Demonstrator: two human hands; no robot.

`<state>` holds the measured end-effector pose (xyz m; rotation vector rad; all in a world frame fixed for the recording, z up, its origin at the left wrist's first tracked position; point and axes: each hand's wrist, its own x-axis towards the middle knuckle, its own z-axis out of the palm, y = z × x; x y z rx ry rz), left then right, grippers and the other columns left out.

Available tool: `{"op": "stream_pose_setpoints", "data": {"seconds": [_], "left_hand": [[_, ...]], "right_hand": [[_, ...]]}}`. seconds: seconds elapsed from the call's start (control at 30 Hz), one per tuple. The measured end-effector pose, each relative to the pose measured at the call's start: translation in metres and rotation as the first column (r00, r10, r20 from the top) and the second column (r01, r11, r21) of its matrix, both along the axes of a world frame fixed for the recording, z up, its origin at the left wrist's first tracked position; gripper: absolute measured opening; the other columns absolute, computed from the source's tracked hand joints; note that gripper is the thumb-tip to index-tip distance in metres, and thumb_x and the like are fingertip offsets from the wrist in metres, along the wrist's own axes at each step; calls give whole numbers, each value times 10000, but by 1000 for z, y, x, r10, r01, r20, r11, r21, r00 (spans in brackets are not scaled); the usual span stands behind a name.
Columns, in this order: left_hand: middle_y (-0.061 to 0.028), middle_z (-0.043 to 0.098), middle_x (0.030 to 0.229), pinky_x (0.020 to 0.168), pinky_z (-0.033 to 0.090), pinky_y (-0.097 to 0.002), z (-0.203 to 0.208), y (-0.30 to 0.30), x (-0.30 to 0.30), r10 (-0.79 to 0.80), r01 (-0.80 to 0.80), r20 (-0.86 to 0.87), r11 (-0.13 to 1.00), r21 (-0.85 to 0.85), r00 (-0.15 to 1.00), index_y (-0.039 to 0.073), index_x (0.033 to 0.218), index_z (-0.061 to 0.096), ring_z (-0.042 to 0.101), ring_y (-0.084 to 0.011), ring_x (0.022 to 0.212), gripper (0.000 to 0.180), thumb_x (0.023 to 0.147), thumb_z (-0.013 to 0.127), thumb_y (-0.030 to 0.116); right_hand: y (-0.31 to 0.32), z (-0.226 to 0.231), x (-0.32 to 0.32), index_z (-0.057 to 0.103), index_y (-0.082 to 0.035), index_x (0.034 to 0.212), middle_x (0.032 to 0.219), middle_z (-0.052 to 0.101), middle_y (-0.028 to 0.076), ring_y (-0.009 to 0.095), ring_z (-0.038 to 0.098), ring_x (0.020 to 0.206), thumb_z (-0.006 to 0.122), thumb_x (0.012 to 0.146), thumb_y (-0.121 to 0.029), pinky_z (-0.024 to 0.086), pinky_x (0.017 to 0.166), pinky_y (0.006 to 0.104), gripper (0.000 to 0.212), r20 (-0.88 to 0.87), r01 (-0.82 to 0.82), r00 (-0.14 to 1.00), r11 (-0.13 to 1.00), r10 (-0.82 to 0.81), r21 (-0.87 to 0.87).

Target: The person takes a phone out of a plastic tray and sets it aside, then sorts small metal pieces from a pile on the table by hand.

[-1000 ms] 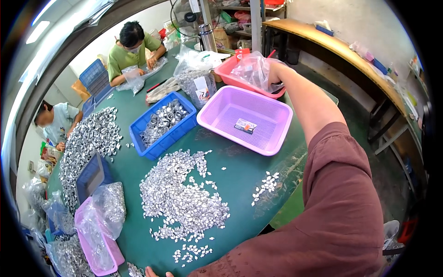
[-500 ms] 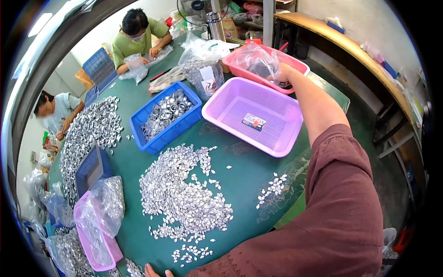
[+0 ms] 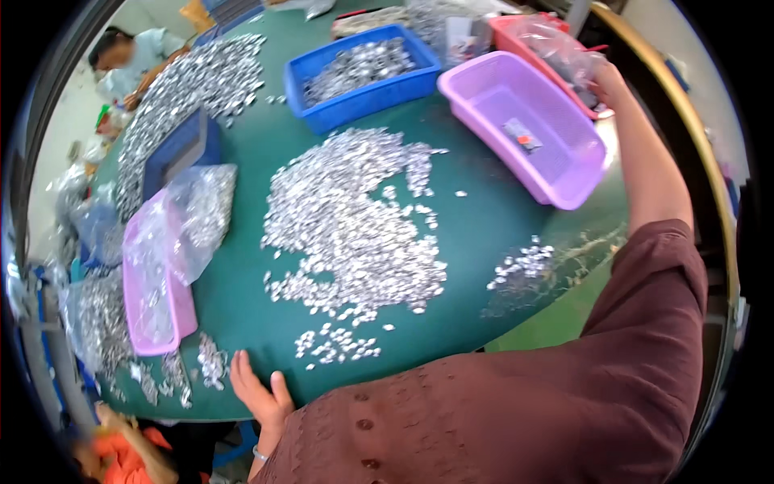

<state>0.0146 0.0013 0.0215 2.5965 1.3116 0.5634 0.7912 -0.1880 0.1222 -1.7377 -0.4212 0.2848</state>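
My R hand (grip hidden, can't tell) is at near-R end of red rectangular plastic basin, clear crinkled plastic bag in it; long axis far-L to near-R. My L hand, thumb spread, well apart, nr green tabletop edge.

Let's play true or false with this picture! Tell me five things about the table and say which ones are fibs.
1. The person's spread left hand is at the near edge of the green table. True.
2. The person's right hand is inside the big lilac plastic basket. False: it is at the light-red plastic basket beyond.
3. The bright blue rectangular plastic basket holds silvery pieces. True.
4. The middle heap of small silvery bits sits in a bowl. False: it lies straight on the table.
5. A small flat item with an orange spot lies in the lilac basket. True.
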Motion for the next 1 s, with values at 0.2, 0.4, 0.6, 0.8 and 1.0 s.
{"op": "stream_pose_setpoints", "data": {"seconds": [0.2,0.4,0.6,0.8,1.0], "left_hand": [[-301,376,1416,1096,272,-532,-5,-2,0,-18,17,36,999,28,999,-84,1391,376,373,-462,1292,612,928,533,284],[-300,363,1425,1090,274,-536,-5,-1,-6,-62,58,74,997,51,995,-94,1389,370,369,-460,1296,588,945,504,267],[-303,374,1416,1080,278,-546,-2,-1,-2,-65,58,117,996,66,991,-95,1381,378,377,-468,1287,586,942,507,272],[-280,394,1414,1103,241,-545,12,-25,-1,-128,114,117,987,117,985,-54,1367,425,364,-465,1296,581,897,572,253],[-254,413,1408,1117,206,-530,-1,7,4,-147,143,108,989,47,983,-40,1373,425,365,-438,1301,585,898,581,265]], "right_hand": [[3,50,-46,612,-111,1153,934,641,10,139,565,868,608,828,-674,401,780,353,650,-91,220,974,961,-207,167],[-7,51,-57,641,25,1130,845,683,134,218,653,714,657,784,-157,526,641,347,391,701,425,699,870,-140,-250],[-22,23,-57,731,6,802,774,703,201,305,708,681,614,729,-103,557,630,406,176,483,441,844,210,234,-872],[-69,25,-67,747,-52,768,833,728,137,287,713,757,610,780,-193,559,755,395,197,301,621,600,-194,741,-759],[-31,19,-114,644,-205,1243,1257,624,144,316,567,1213,584,824,-200,476,988,443,423,696,680,712,340,-94,-649]]}}
